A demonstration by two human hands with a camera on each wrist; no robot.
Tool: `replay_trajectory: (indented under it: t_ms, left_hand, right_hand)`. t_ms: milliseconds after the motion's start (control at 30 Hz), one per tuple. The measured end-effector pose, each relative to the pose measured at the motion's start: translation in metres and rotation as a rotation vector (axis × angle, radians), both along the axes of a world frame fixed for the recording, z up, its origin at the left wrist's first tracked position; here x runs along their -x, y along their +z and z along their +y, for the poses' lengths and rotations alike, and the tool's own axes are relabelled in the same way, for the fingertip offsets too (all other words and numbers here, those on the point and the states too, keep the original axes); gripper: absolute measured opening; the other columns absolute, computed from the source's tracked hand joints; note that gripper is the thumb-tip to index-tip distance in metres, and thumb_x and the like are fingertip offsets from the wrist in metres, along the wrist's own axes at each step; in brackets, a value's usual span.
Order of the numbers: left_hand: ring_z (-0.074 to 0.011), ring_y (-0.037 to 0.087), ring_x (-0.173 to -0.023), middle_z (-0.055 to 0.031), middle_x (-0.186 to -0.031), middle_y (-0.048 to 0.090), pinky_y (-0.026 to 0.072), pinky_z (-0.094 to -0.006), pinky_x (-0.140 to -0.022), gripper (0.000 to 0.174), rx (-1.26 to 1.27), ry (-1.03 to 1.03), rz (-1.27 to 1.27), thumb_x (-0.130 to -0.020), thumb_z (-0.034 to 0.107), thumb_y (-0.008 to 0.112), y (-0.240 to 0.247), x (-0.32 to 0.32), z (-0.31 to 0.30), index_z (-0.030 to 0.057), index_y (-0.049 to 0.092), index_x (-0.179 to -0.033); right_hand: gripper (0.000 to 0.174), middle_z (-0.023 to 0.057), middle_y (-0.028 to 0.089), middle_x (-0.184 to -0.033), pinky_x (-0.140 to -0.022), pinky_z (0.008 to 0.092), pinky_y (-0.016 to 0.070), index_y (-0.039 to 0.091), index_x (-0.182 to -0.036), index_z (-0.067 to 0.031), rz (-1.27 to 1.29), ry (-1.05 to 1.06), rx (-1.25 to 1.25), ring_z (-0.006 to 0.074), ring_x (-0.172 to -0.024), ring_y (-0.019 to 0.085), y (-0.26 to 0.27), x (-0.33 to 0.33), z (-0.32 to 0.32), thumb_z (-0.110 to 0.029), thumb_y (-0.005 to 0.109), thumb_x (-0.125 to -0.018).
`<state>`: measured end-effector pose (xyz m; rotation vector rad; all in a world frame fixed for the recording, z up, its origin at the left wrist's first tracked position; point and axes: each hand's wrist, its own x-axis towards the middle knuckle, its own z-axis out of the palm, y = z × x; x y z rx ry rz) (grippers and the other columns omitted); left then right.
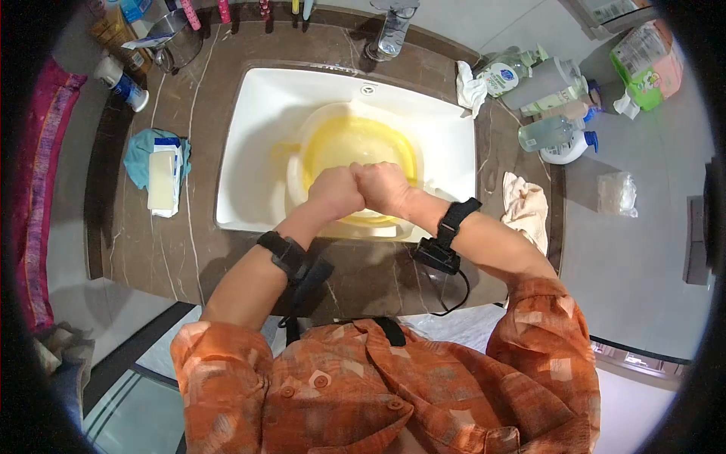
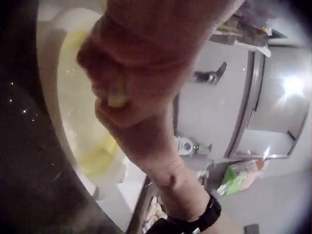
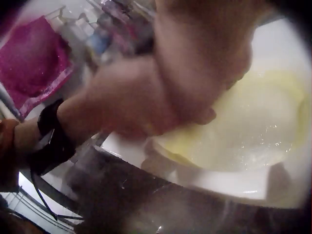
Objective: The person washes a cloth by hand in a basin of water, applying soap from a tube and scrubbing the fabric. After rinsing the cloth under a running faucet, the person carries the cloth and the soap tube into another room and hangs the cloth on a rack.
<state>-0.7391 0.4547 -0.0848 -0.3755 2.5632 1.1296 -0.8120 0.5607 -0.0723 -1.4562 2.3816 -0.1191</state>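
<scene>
Fingers curled in and knuckles meeting, my left hand comes in from the left over the near part of the round basin; a pale yellowish bit shows at the fingers, though whether I pinch it I cannot tell; the basin sits in the sink, below my fingers and mostly beyond them, with no clear long axis; its yellow band curves ahead; my right hand closes in from the right, its grip hidden, neither hand clearly nearer the basin.
</scene>
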Motion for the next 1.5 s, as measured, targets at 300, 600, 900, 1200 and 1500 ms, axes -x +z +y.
replay_trajectory:
  t_ms: [300, 600, 900, 1200, 1500]
  left_hand:
    - [-0.0309, 0.060, -0.078, -0.0146, -0.078, 0.063, 0.0483, -0.0381, -0.068, 0.018, 0.239, 0.089, 0.136, -0.067, 0.016, 0.060, 0.007, -0.001, 0.013, 0.0054, 0.063, -0.081]
    - [-0.0060, 0.029, -0.039, 0.0031, -0.050, 0.038, 0.0192, -0.0220, -0.035, 0.009, -1.072, 0.262, -0.191, -0.062, 0.002, 0.060, 0.025, -0.014, -0.004, 0.0084, 0.053, -0.063]
    - [-0.0253, 0.055, -0.053, -0.0132, -0.061, 0.058, 0.0444, -0.0345, -0.051, 0.019, -0.311, 0.084, 0.105, -0.056, 0.006, 0.061, 0.007, -0.015, 0.005, 0.0014, 0.059, -0.075]
    - [-0.0297, 0.061, -0.078, -0.0129, -0.082, 0.063, 0.0479, -0.0389, -0.067, 0.021, 0.171, -0.018, 0.079, -0.069, 0.015, 0.059, 0.004, -0.011, 0.006, 0.0076, 0.061, -0.089]
    - [-0.0315, 0.060, -0.073, -0.0156, -0.079, 0.060, 0.0468, -0.0415, -0.065, 0.042, 0.160, -0.026, 0.140, -0.067, 0.026, 0.068, 0.014, -0.012, -0.010, 0.0011, 0.049, -0.095]
  right_hand:
    - [0.020, 0.0153, 0.061, -0.081, -0.068, 0.0405, 0.0471, 0.057, -0.089, -0.0070, -0.087, -0.029, -0.175, 0.0323, -0.082, 0.059, 0.004, 0.016, 0.002, -0.014, 0.056, -0.070]
    - [0.019, 0.0024, 0.051, -0.089, -0.063, 0.0350, 0.0421, 0.054, -0.088, -0.0115, 0.283, 0.165, 0.390, 0.0203, -0.083, 0.047, 0.040, -0.014, 0.022, -0.021, 0.054, -0.072]
    - [0.009, 0.0100, 0.057, -0.064, -0.052, 0.0386, 0.0477, 0.052, -0.075, -0.0093, 0.151, 0.144, 0.265, 0.0283, -0.060, 0.059, 0.012, -0.006, 0.014, -0.018, 0.053, -0.073]
    - [0.015, 0.0166, 0.062, -0.076, -0.065, 0.0387, 0.0493, 0.061, -0.083, -0.0068, -0.085, -0.087, -0.025, 0.0315, -0.074, 0.061, 0.000, -0.005, 0.004, -0.013, 0.054, -0.071]
    - [0.038, 0.0026, 0.057, -0.072, -0.049, 0.0203, 0.0401, 0.057, -0.102, -0.0020, -1.206, -0.406, -0.013, 0.0070, -0.061, 0.051, 0.021, 0.037, 0.026, -0.030, 0.062, -0.078]
